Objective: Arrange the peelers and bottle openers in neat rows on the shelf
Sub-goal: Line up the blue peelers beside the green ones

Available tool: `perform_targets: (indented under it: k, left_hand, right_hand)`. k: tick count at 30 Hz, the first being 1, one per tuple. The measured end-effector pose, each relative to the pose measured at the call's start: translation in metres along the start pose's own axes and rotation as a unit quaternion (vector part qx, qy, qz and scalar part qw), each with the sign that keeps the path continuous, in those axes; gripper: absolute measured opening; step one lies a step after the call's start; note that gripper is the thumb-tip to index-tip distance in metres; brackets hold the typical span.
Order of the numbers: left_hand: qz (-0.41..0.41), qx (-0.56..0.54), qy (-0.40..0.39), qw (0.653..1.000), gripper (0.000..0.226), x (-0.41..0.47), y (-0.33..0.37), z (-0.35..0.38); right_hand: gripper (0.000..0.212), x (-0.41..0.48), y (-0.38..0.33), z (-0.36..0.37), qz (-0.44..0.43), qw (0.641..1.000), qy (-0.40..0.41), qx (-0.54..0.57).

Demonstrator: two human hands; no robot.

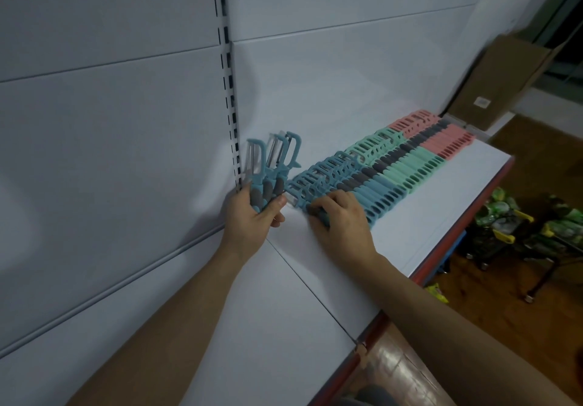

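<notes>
A row of several peelers [388,159] lies side by side on the white shelf [426,216], blue ones nearest, then green, then pink at the far end. My left hand [252,216] grips three blue peelers [271,166] by their grey handles, heads pointing up, close to the back panel. My right hand [340,216] rests on the near end of the row, its fingers curled round the handle of the nearest blue peeler [310,205], which lies on the shelf.
The shelf has a red front edge [467,216]. A slotted upright [228,84] runs up the back panel. A cardboard box [504,81] stands beyond the shelf's far end. Green wheeled toys [511,222] sit on the brown floor below right.
</notes>
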State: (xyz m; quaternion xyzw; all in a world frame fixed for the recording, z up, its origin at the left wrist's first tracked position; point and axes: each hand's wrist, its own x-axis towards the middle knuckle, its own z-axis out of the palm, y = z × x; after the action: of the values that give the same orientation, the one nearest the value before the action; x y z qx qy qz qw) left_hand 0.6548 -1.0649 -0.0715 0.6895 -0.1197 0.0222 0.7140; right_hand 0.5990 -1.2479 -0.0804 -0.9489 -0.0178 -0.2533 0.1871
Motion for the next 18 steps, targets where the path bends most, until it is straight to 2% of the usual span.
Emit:
perform_targets:
  k: [2, 4, 7, 9, 13, 14, 15, 18]
  left_hand:
    - [-0.014, -0.022, -0.007, 1.000, 0.020, 0.000, 0.003, 0.001]
    - [-0.026, -0.040, -0.022, 0.999, 0.025, -0.001, 0.006, 0.001]
    - [-0.044, -0.039, -0.066, 0.996, 0.024, -0.002, 0.007, 0.000]
    - [-0.043, -0.037, -0.093, 0.994, 0.020, -0.003, 0.003, -0.002]
    - [0.059, -0.011, -0.070, 0.996, 0.015, 0.000, -0.004, -0.004]
    - [0.065, -0.004, -0.055, 0.996, 0.016, 0.001, -0.005, -0.004]
    - [0.061, -0.007, -0.040, 0.997, 0.016, 0.001, -0.005, -0.003]
    - [0.039, -0.039, -0.013, 0.998, 0.014, 0.002, -0.009, -0.002]
  right_hand:
    - [0.013, 0.003, -0.009, -0.005, 0.003, 0.999, 0.011, 0.037]
    - [0.015, 0.009, -0.024, -0.012, 0.037, 0.989, 0.023, 0.143]
    - [0.022, 0.021, -0.040, -0.017, 0.102, 0.935, -0.004, 0.338]
    - [0.025, 0.025, -0.045, -0.016, 0.132, 0.901, -0.015, 0.413]
    - [0.022, 0.025, -0.049, -0.020, 0.224, 0.829, -0.003, 0.513]
    - [0.023, 0.025, -0.047, -0.022, 0.240, 0.824, 0.006, 0.512]
    - [0.024, 0.024, -0.043, -0.024, 0.241, 0.837, 0.016, 0.491]
    - [0.029, 0.016, -0.023, -0.030, 0.182, 0.916, 0.013, 0.356]
